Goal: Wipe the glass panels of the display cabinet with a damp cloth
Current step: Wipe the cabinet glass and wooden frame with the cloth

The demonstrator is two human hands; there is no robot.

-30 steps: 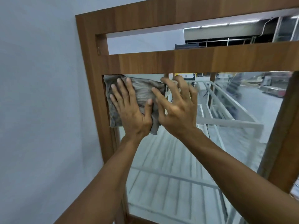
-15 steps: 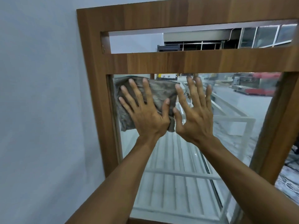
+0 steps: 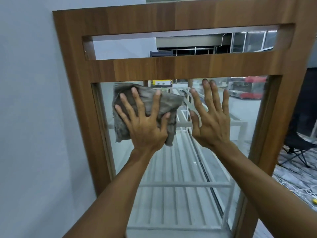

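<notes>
Cabinet frame (image 3: 171, 19): smooth wood-grain laminate. Glass panel (image 3: 240, 107): glossy, reflective. Cloth (image 3: 164, 103): grey, crumpled woven fabric. Wall (image 3: 34, 117): matt.

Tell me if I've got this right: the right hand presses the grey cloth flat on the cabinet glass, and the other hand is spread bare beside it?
Not quite. In the head view the left hand presses the grey cloth on the glass; the right hand is the bare one.

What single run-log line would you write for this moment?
step: wiping upper glass panel | left hand: flat on grey cloth | right hand: spread flat on glass | wooden frame: untouched
</notes>
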